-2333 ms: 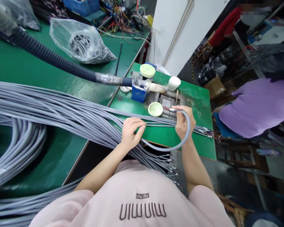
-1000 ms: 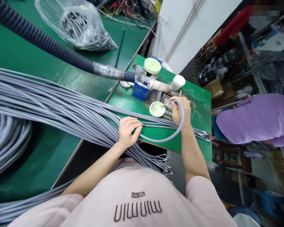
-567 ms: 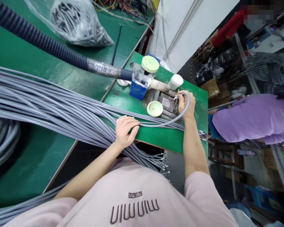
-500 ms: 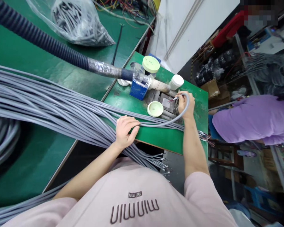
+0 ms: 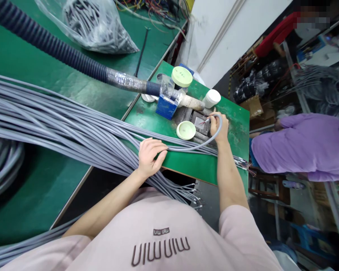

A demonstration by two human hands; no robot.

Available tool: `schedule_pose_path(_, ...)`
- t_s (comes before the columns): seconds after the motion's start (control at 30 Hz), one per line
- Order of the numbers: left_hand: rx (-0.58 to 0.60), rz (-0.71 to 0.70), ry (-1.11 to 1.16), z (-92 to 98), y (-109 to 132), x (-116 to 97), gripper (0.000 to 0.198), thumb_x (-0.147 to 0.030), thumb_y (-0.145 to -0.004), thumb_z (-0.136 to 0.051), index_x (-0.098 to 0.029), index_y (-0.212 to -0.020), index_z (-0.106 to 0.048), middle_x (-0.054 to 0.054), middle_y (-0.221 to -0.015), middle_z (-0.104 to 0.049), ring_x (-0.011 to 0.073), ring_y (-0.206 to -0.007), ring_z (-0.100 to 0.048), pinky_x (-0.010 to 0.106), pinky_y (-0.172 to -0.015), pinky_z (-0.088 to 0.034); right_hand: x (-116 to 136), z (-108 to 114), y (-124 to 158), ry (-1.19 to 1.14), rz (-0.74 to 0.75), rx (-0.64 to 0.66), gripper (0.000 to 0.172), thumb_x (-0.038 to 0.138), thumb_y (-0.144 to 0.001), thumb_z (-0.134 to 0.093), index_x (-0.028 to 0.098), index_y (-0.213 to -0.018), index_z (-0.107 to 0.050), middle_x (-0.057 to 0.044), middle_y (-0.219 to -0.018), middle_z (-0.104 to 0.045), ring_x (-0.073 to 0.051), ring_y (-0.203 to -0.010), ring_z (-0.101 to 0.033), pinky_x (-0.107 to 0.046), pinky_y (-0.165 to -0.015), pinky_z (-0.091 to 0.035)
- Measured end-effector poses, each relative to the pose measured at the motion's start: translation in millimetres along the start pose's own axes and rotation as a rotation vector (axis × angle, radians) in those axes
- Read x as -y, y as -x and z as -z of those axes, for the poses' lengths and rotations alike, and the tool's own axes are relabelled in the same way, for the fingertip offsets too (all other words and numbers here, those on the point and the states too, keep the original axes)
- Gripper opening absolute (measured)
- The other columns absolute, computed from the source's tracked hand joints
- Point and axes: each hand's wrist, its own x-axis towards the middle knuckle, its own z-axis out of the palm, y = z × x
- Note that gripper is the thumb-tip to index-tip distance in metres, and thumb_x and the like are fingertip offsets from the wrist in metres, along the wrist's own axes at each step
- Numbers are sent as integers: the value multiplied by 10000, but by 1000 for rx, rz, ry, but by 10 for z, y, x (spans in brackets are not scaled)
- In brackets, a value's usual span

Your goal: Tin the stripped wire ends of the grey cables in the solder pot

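The cable (image 5: 220,126) arcs into the right hand (image 5: 225,128), pinched on it near its wires (image 5: 203,122), which are at the plate (image 5: 199,122); contact is unclear. A loosened pinch could let the springy bend flick them against the dish (image 5: 186,130). The left hand (image 5: 150,156) lies over the bundle (image 5: 101,137), grip unclear.

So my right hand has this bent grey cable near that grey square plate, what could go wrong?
The round grey cable curves over your right hand; if your grip slips, it might spring back and drag its thin reddish wires away from the square grey plate. The round pale-green dish sits close beside that plate, so a sideways swing could knock it. Loose wire ends overhang the green tabletop and might snag.
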Motion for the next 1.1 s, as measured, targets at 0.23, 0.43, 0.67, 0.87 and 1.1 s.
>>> schedule_pose_path(0.23, 6, 9, 17, -8, 2, 16, 166, -295, -880, -531, -204, -847, -666, 45, -854, -724, 200, -934, -650, 429, -971, -405, 462, 489, 354, -85, 162, -184, 208, 288, -948, -433, 215, -940, -627, -57, -936, -706, -235, -954, -601, -413, -893, -437)
schedule_pose_path(0.43, 188, 233, 406, 31, -69, -257, 246, -340, -890, -550, -173, -813, -714, 57, -742, -715, 165, -746, -631, 330, -774, -477, 985, 913, 1059, -275, 519, -60, 234, 199, -886, -579, 263, -1109, -605, -52, -1160, -685, -232, -1056, -605, -455, -937, -476)
schedule_pose_path(0.67, 711, 666, 1030, -93, -5, -752, 580, -657, -807, -538, -113, -690, -702, 74, -708, -710, 158, -672, -633, 281, -700, -509, 1214, 937, 1684, -222, 663, 1, 183, 166, -904, -537, 248, -1029, -642, -39, -1112, -716, -204, -1136, -575, -438, -982, -452)
schedule_pose_path(0.87, 688, 691, 1049, -82, 36, -851, 450, -558, -767, -659, -114, -738, -729, 88, -799, -734, 169, -733, -655, 275, -726, -517, 1199, 951, 1958, -232, 616, -7, 208, 159, -897, -520, 232, -1037, -656, -45, -1072, -731, -217, -1198, -529, -452, -998, -436)
schedule_pose_path(1.1, 662, 612, 966, -64, 45, -903, 423, -505, -811, -630, -107, -695, -709, 94, -768, -722, 151, -696, -637, 258, -689, -514, 1155, 888, 2095, -274, 549, -19, 259, 122, -877, -525, 234, -1069, -659, -37, -1097, -724, -242, -1201, -517, -489, -1001, -424)
